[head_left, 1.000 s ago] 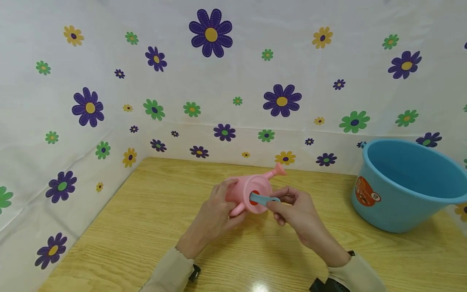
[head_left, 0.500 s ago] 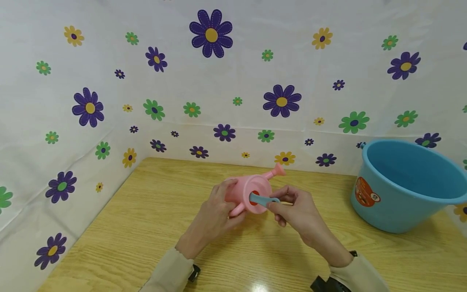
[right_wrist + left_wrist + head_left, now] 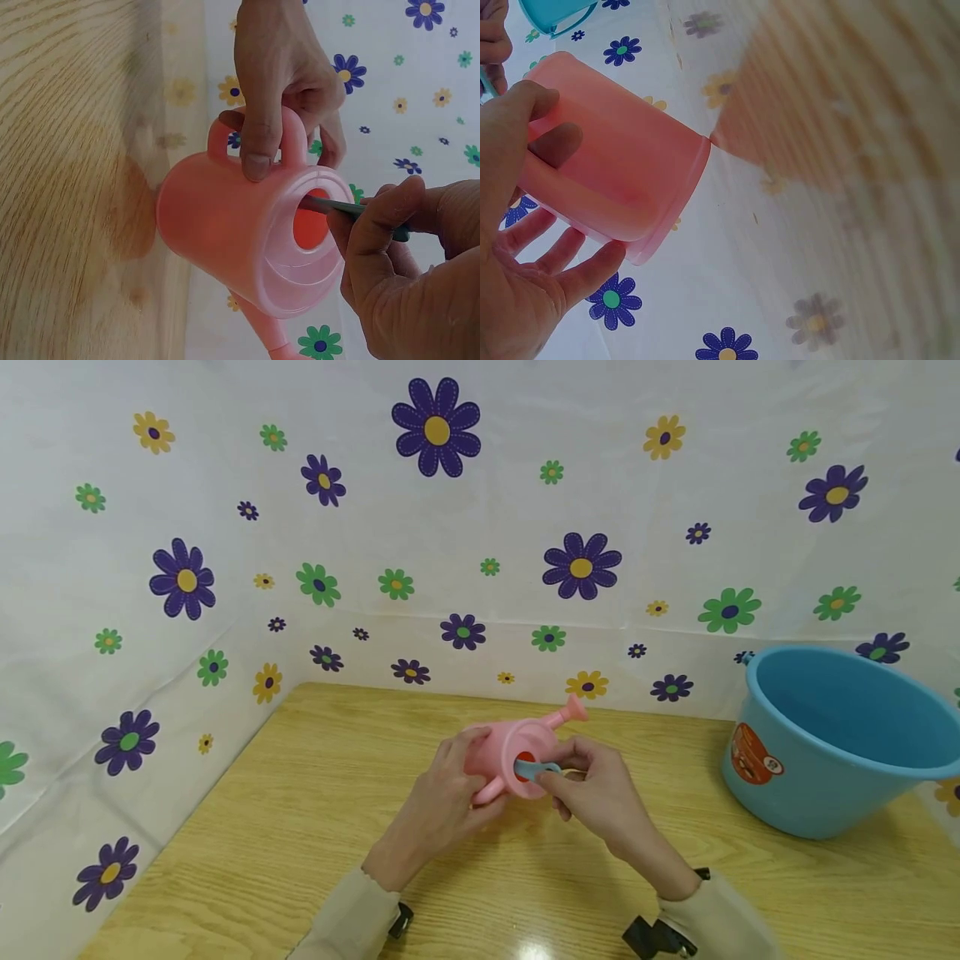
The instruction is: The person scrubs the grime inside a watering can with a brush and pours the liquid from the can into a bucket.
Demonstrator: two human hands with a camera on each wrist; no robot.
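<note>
A pink toy watering can (image 3: 491, 752) is held tilted over the table, its round top opening facing me and its spout pointing to the back right. My left hand (image 3: 442, 797) grips it by the body and handle, the thumb lying along the handle side in the right wrist view. With thumb and fingers, my right hand (image 3: 600, 789) pinches the end of a slim blue handle (image 3: 531, 769) whose other end goes into the can's opening. What sits on that inner end is hidden inside the can (image 3: 217, 217).
A large blue bucket (image 3: 817, 752) with a red sticker stands on the wooden table (image 3: 337, 777) to the right. A white flowered sheet (image 3: 487, 510) hangs behind the table and along its left side.
My right hand has moved a little left, toward the can, and less of the blue handle shows outside the opening. The left hand and the can have stayed in place.
</note>
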